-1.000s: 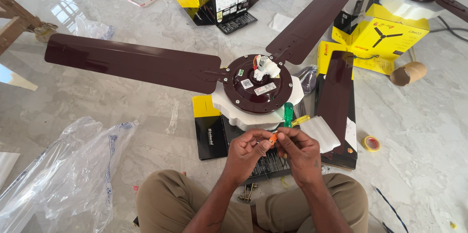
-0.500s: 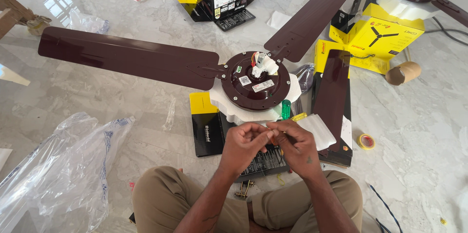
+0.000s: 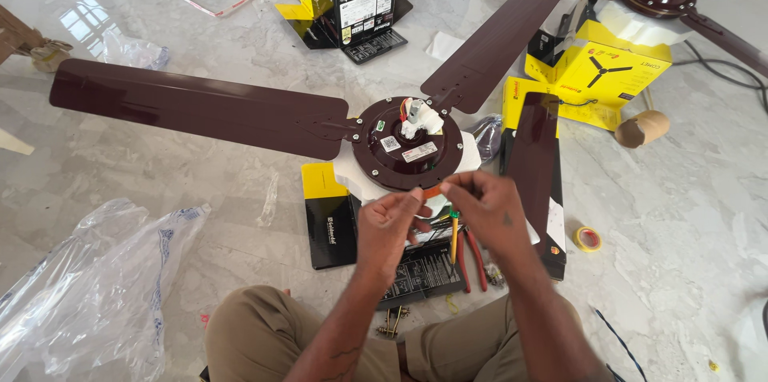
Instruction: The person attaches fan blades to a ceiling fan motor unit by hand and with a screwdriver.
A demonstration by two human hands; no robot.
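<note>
- My left hand (image 3: 390,224) and right hand (image 3: 486,204) pinch a small orange piece (image 3: 432,191) between fingertips — just near of the brown fan motor (image 3: 409,144).
- Pliers (image 3: 468,252) and a screwdriver (image 3: 453,234) lie beneath my hands.
- Yellow tape roll (image 3: 588,239) — on the floor, right.

Glossy grey marble floor (image 3: 688,214), window reflections

Left hand (image 3: 390,222) and right hand (image 3: 488,208) pinching a small orange piece (image 3: 432,191) just below brown fan motor (image 3: 408,144); screwdriver (image 3: 454,234), red-handled pliers (image 3: 470,258) beneath; clear plastic bag (image 3: 96,286) at left.
</note>
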